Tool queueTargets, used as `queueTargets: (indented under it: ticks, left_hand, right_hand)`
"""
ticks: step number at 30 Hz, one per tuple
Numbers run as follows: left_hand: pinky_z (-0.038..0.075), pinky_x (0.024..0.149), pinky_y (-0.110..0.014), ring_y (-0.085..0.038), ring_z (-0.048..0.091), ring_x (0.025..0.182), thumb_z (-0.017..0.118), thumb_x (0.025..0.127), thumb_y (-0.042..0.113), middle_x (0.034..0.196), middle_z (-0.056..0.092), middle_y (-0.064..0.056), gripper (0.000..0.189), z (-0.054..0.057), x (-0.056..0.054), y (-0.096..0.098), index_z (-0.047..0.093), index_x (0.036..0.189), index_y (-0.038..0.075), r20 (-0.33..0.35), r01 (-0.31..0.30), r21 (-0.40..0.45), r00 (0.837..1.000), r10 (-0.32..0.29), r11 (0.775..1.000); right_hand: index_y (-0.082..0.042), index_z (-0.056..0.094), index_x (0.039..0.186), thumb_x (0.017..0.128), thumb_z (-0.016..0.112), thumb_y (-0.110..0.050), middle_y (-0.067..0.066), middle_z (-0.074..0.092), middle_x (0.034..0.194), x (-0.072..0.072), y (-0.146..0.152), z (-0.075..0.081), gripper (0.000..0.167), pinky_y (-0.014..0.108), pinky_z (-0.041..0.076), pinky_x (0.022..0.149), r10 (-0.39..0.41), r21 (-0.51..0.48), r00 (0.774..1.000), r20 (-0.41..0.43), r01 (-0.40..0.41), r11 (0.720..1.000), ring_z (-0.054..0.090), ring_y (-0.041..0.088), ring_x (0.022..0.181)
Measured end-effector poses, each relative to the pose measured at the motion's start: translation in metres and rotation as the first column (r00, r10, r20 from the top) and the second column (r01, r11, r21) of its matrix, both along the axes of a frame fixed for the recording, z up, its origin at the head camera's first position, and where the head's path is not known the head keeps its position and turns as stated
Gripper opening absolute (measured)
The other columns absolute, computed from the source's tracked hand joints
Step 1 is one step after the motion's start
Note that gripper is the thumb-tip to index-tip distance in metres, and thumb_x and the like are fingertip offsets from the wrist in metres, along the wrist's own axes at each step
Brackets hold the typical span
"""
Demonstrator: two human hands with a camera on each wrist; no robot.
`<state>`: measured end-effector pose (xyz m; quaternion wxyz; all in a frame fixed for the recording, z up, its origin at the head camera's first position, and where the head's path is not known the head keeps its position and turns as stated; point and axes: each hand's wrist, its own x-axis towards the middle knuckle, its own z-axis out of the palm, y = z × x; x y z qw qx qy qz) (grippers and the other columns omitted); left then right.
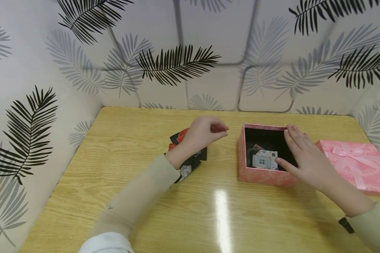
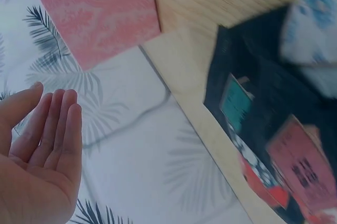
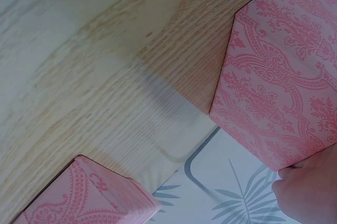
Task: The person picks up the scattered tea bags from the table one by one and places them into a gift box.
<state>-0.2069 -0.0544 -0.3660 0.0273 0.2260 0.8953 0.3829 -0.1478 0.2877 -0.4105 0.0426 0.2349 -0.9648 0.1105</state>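
My left hand (image 1: 206,133) hovers over the table between a pile of dark and red packets (image 1: 194,163) and a pink box (image 1: 266,176). Its fingers bend loosely and hold nothing; the left wrist view shows the bare palm. Part of the packet pile lies hidden under this wrist. Inside the lidless box, whose interior is black, several small flat packets (image 1: 264,160) lie at the near left. My right hand (image 1: 307,160) rests on the box's right rim, straight fingers toward the far corner and thumb spread over the near side.
The pink lid (image 1: 364,165) with a bow lies right of the box, beside my right forearm. A small dark object (image 1: 346,225) shows by the right sleeve. Behind the wooden table (image 1: 114,140) stands a leaf-patterned backdrop (image 1: 209,88).
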Motion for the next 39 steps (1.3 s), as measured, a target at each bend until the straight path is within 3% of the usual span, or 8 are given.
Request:
queueTargets:
  ticks: [14,25,32,39]
  left_hand:
    - [0.063,0.091,-0.039,-0.026,0.078,0.099,0.076,0.100,0.014,0.112,0.081,-0.011,0.019,-0.019,0.008,-0.069,0.080,0.117,0.005,0.021,-0.122,0.066,0.992,0.121,0.990]
    - [0.065,0.085,-0.041,-0.032,0.078,0.096,0.077,0.098,0.008,0.110,0.080,-0.017,0.020,-0.035,0.017,-0.112,0.079,0.116,-0.002,0.104,-0.251,0.121,0.965,0.239,0.960]
    - [0.065,0.086,-0.041,-0.032,0.078,0.098,0.078,0.097,0.008,0.111,0.079,-0.019,0.020,-0.052,0.024,-0.137,0.079,0.115,-0.001,0.104,-0.293,0.055,0.952,0.287,0.954]
    - [0.065,0.090,-0.044,-0.034,0.077,0.102,0.079,0.097,0.008,0.114,0.079,-0.021,0.024,-0.062,0.027,-0.151,0.078,0.118,-0.002,0.128,-0.290,0.012,0.950,0.286,0.957]
  right_hand:
    - [0.005,0.015,0.167,0.105,0.060,-0.052,0.026,0.013,0.176,0.000,-0.002,0.001,0.096,0.033,-0.011,0.135,-0.012,0.007,1.000,0.017,0.012,1.000,0.008,0.040,0.167]
    - [0.006,0.017,0.167,0.105,0.061,-0.051,0.026,0.013,0.176,0.000,-0.003,0.003,0.096,0.038,-0.007,0.136,-0.018,0.000,1.000,0.024,0.018,1.000,0.010,0.041,0.166]
    - [0.007,0.017,0.167,0.104,0.061,-0.051,0.027,0.014,0.176,0.000,-0.004,0.003,0.096,0.037,-0.007,0.136,-0.017,0.000,1.000,0.023,0.017,1.000,0.010,0.041,0.166]
    - [0.007,0.017,0.167,0.105,0.061,-0.051,0.029,0.014,0.175,0.000,-0.003,0.003,0.096,0.038,-0.008,0.136,-0.003,0.002,1.000,0.011,0.003,1.000,0.010,0.042,0.166]
